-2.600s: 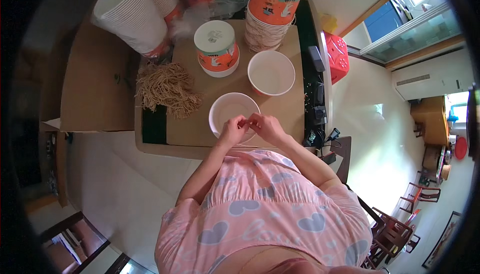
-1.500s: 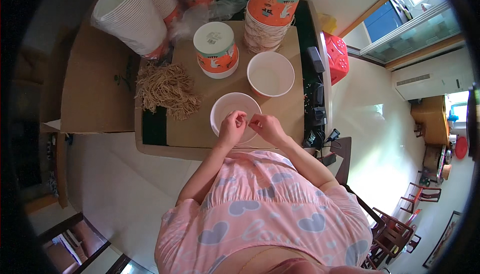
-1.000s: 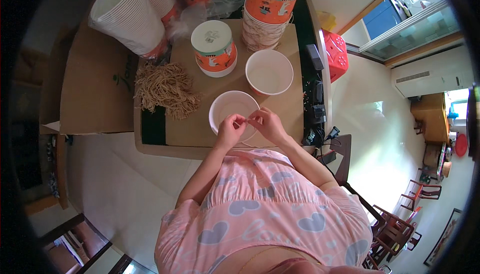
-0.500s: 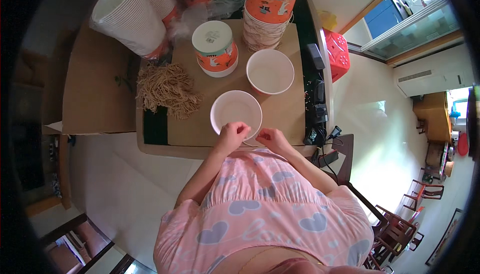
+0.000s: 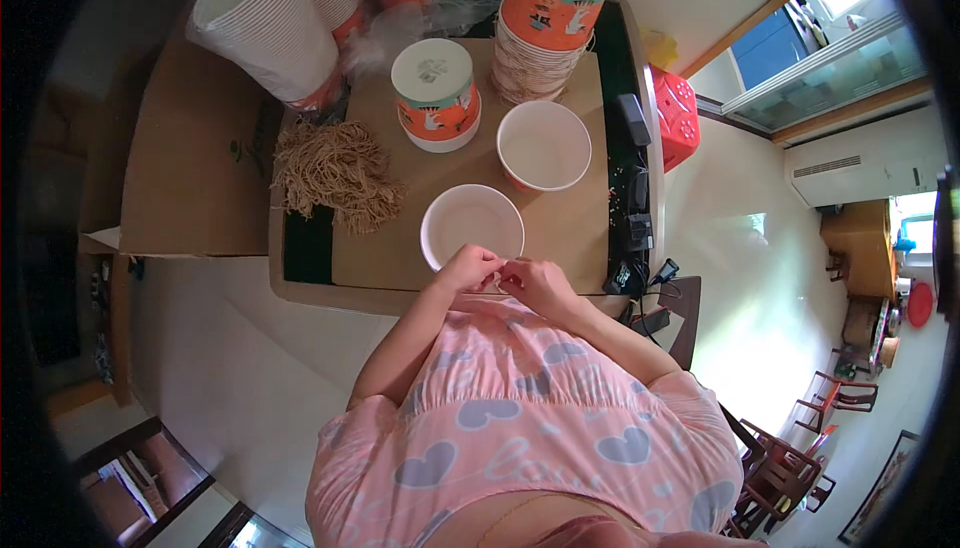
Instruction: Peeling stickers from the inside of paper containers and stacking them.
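A white paper bucket (image 5: 470,223) stands upright and open near the table's front edge. At its near rim my left hand (image 5: 472,270) and my right hand (image 5: 537,283) meet, fingertips pinched together. A thin pale cord (image 5: 497,286) shows faintly between them; the fingers mostly hide it. Just behind on the right is a second open bucket (image 5: 545,146). An orange and green printed bucket (image 5: 436,98) stands upside down at the back left of these. To the left lies a tangled heap of tan cords (image 5: 338,176).
A tall stack of upside-down buckets (image 5: 545,28) with cords stands at the back. Wrapped bucket stacks (image 5: 265,33) lean at the back left, beside a large cardboard box (image 5: 195,168). Black adapters and cables (image 5: 637,228) line the right table edge, near a red stool (image 5: 675,118).
My right hand has moved left, closing the gap to my left hand, so the fingertips now meet. The thin loop that showed below them is now mostly hidden. The view has shifted slightly.
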`<state>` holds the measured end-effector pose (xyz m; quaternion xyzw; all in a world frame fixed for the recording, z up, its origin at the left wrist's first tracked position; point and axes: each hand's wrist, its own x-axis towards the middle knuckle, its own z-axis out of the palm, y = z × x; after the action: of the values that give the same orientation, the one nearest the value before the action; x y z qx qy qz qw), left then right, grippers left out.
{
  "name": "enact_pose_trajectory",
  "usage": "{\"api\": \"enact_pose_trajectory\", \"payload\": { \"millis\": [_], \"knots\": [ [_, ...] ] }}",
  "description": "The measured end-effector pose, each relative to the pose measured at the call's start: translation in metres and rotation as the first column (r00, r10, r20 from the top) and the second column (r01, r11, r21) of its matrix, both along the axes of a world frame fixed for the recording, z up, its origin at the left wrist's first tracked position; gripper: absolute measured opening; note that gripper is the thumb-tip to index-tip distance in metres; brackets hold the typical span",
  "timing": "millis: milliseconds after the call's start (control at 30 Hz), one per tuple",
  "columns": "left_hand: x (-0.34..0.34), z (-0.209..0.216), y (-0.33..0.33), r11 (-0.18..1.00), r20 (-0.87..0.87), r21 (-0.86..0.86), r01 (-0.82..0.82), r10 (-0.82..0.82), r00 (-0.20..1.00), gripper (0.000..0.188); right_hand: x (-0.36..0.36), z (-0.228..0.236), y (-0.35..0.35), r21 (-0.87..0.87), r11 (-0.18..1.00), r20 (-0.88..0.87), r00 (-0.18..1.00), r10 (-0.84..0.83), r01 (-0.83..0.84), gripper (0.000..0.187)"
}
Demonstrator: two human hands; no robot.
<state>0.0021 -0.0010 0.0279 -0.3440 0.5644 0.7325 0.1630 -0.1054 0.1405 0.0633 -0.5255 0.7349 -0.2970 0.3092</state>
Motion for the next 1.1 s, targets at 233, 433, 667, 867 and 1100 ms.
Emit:
{"api": "enact_pose_trajectory", "payload": {
  "millis": [233,433,667,867,1100],
  "knots": [
    [0.001,-0.008,0.000,0.999,-0.023,0.013,-0.033,0.033,0.999,0.016,-0.017,0.007,0.000,0.065,0.998,0.043,0.999,0.002,-0.005,0.013],
    [0.003,-0.016,0.000,0.996,-0.062,-0.082,-0.035,0.029,0.998,0.016,-0.041,-0.002,-0.034,-0.088,0.996,-0.197,0.980,-0.012,-0.005,0.012],
    [0.006,-0.020,0.000,0.987,-0.081,-0.159,-0.001,-0.012,0.997,0.018,-0.026,-0.024,-0.104,0.493,0.731,-0.360,0.654,0.665,-0.472,0.014],
    [0.027,-0.056,0.007,0.902,-0.220,-0.429,-0.054,-0.046,0.974,0.016,-0.018,-0.020,-0.125,0.651,0.450,-0.232,0.404,0.885,-0.611,0.026],
    [0.026,-0.008,0.009,0.978,-0.240,-0.196,-0.070,0.021,0.971,0.009,-0.026,-0.046,-0.121,0.646,0.469,-0.148,0.504,0.851,-0.602,0.028]
  ]
}}
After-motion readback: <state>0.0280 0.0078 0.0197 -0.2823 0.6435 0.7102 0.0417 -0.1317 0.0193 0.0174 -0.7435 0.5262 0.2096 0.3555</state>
